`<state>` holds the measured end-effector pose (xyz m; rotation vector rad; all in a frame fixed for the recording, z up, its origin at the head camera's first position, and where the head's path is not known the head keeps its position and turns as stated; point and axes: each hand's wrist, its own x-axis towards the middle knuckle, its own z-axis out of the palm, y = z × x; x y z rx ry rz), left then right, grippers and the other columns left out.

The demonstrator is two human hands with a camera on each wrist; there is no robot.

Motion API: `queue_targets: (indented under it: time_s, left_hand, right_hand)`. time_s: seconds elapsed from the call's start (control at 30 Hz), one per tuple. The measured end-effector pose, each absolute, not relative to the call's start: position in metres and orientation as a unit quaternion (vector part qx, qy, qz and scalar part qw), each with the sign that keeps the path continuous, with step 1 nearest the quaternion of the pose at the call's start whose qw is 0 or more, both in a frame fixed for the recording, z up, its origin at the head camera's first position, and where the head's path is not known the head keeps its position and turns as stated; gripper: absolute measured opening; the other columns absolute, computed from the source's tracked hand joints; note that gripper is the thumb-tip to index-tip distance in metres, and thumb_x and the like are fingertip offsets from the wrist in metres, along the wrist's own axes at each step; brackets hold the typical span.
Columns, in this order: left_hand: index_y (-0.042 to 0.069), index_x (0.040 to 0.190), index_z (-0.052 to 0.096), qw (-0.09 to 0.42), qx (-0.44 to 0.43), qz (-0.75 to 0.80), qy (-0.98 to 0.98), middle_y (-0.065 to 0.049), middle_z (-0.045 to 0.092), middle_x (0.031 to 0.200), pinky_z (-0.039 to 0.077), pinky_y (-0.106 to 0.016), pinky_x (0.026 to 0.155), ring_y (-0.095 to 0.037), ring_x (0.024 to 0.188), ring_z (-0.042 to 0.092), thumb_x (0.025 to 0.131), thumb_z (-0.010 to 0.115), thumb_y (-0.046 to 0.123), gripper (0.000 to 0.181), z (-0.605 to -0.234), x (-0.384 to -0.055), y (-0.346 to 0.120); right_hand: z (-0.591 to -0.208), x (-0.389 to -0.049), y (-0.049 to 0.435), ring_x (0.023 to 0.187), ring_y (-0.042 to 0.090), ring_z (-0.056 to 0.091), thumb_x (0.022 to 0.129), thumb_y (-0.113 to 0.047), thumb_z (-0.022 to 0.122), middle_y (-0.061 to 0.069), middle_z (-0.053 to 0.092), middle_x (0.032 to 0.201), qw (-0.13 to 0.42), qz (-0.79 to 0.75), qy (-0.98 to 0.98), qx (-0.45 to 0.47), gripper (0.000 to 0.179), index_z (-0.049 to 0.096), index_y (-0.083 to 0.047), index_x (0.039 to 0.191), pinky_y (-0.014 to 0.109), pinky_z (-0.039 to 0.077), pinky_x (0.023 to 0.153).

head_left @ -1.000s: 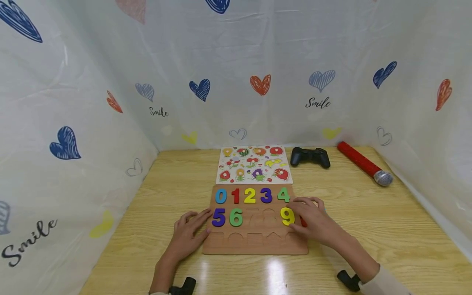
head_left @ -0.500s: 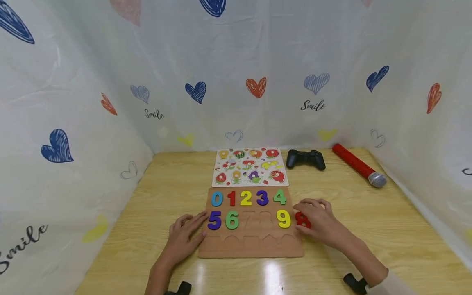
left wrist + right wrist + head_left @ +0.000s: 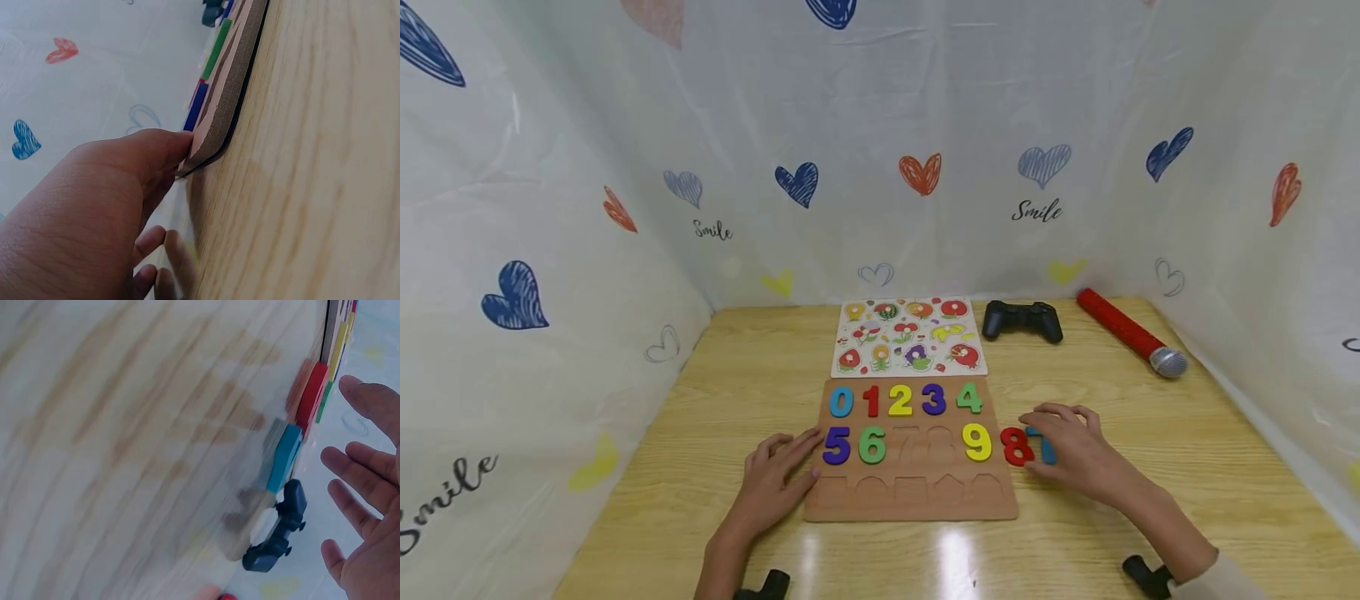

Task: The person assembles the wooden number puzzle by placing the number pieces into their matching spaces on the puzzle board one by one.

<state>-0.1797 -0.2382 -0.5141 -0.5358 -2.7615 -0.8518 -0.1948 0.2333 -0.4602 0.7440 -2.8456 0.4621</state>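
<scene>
A brown number puzzle board [image 3: 917,510] lies on the table, with 0 to 4 in its top row and 5, 6 and a yellow 9 [image 3: 986,447] in the middle row. Two recesses between 6 and 9 are bare. My left hand [image 3: 778,479] rests at the board's left edge, thumb touching its corner in the left wrist view. Right of the board lie a red number 8 [image 3: 1017,447] and a blue number 7 [image 3: 1048,452], partly hidden. Over the 7 hovers my right hand [image 3: 1078,454], fingers spread and holding nothing; the right wrist view shows them apart from the blue piece [image 3: 284,459].
Behind the number board lies a white fruit puzzle board [image 3: 891,342]. A black game controller [image 3: 1022,320] and a red microphone [image 3: 1123,325] sit at the back right of the wooden table [image 3: 760,350]. A heart-printed curtain [image 3: 850,100] surrounds the table.
My right hand has moved right, away from the 9, uncovering the red 8 and part of the blue 7. The left hand stays at the board's edge. The head view has shifted slightly.
</scene>
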Motion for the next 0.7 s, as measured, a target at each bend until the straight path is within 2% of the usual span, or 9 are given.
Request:
queue_targets:
  time_s: [0.23, 0.7]
  left_hand:
    - [0.024, 0.147, 0.055, 0.123, -0.188, -0.284, -0.932, 0.005, 0.051, 0.149, 0.020, -0.057, 0.097, -0.031, 0.130, 0.038, 0.097, 0.066, 0.034, 0.052, -0.516, -0.180, -0.237]
    - [0.026, 0.147, 0.054, 0.109, -0.177, -0.286, -0.935, 0.006, 0.050, 0.150, 0.020, -0.059, 0.098, -0.031, 0.131, 0.038, 0.097, 0.066, 0.036, 0.052, -0.517, -0.180, -0.238]
  right_hand:
    - [-0.462, -0.197, 0.248, 0.124, 0.038, 0.045, 0.075, -0.025, 0.089, 0.012, 0.065, 0.123, 0.070, 0.152, -0.957, 0.239, 0.063, 0.064, -0.003, 0.128, 0.064, 0.022, 0.096]
    - [-0.466, -0.200, 0.261, 0.126, 0.040, 0.043, 0.077, -0.026, 0.087, 0.012, 0.064, 0.123, 0.037, 0.158, -0.960, 0.228, 0.059, 0.064, -0.006, 0.128, 0.064, 0.021, 0.095]
